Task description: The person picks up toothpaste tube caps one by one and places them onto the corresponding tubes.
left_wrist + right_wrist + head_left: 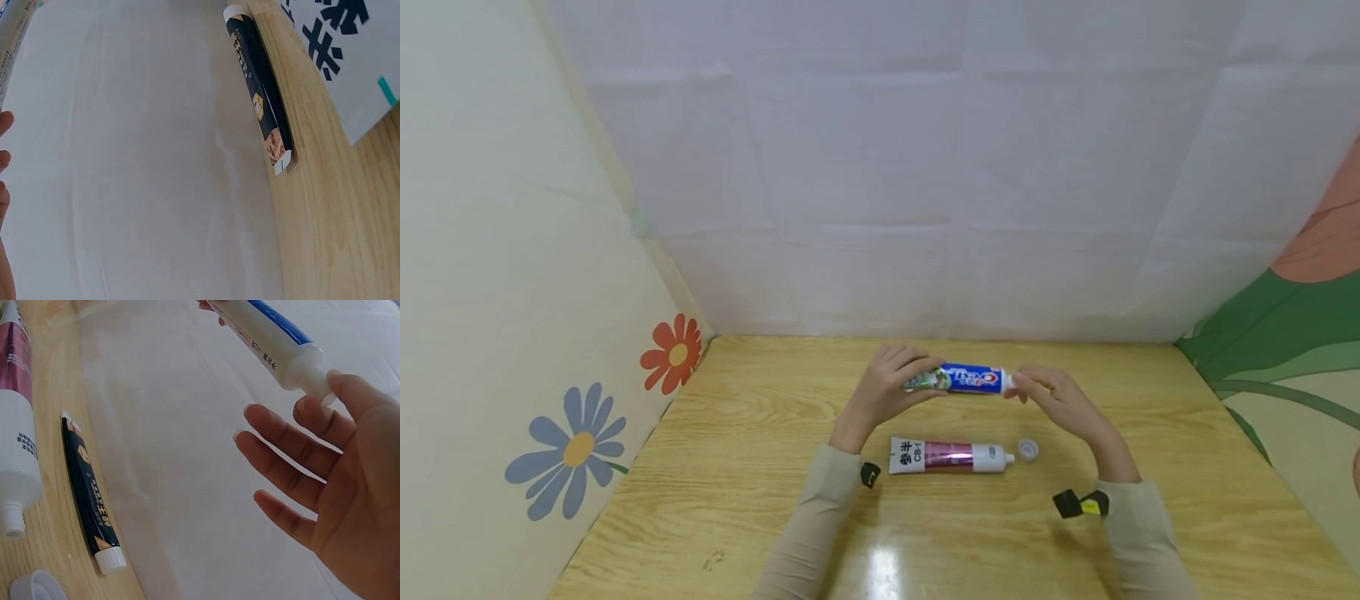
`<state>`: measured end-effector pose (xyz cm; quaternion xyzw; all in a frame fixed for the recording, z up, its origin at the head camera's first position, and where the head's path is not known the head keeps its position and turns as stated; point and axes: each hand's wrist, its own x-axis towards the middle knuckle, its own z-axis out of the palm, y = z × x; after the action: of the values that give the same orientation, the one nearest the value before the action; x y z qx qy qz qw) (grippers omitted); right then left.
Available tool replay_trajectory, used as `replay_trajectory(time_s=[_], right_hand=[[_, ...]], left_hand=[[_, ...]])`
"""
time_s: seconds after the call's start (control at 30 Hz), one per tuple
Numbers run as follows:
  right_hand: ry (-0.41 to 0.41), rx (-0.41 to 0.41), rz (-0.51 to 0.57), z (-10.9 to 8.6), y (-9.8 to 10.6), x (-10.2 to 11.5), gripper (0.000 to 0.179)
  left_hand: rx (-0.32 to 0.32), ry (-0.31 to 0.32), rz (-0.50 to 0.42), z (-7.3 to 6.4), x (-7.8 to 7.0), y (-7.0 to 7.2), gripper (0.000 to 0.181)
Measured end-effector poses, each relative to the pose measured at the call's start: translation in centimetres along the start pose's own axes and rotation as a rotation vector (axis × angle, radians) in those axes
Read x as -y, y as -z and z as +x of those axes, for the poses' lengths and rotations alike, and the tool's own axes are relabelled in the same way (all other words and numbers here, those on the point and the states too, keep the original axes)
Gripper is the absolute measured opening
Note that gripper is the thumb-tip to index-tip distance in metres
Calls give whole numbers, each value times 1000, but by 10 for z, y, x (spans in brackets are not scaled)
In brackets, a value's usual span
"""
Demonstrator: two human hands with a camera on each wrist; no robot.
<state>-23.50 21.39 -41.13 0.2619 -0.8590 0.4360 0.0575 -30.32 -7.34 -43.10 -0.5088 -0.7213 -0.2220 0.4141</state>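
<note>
My left hand [883, 385] grips the flat tail end of a blue, white and green toothpaste tube [976, 378], held above the table. At the tube's other end, my right hand [1063, 402] pinches the white cap [315, 382] between thumb and index finger. The other right fingers are spread apart in the right wrist view. Nearer to me lies a pink and white toothpaste tube [949, 457] with its nozzle bare. Just right of that nozzle is a loose white cap [1028, 450].
A black toothpaste tube [90, 494] with a white cap lies along the table's back edge; the head view does not show it. A white sheet [955, 167] hangs behind the wooden table [760, 517]. Flower-printed panels [490, 275] stand at both sides.
</note>
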Motion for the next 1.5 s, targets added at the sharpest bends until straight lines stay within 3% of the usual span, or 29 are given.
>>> replay_trajectory(time_s=[0.37, 0.63, 0.83, 1.2, 1.5], right_hand=[[10, -34, -50, -11, -10, -3, 23], [-38, -73, -128, -16, -12, 3, 9], [-45, -85, -140, -16, -11, -1, 8], [-3, -65, -166, -16, -9, -3, 9], [-17, -35, -184, -17, -7, -7, 10]], left_hand=[[-6, 1, -44, -8, -4, 0, 49], [6, -2, -42, -10, -5, 0, 48], [32, 8, -33, -10, -6, 0, 48], [76, 39, -62, -10, -6, -4, 48], [122, 45, -125, -12, -5, -6, 47]])
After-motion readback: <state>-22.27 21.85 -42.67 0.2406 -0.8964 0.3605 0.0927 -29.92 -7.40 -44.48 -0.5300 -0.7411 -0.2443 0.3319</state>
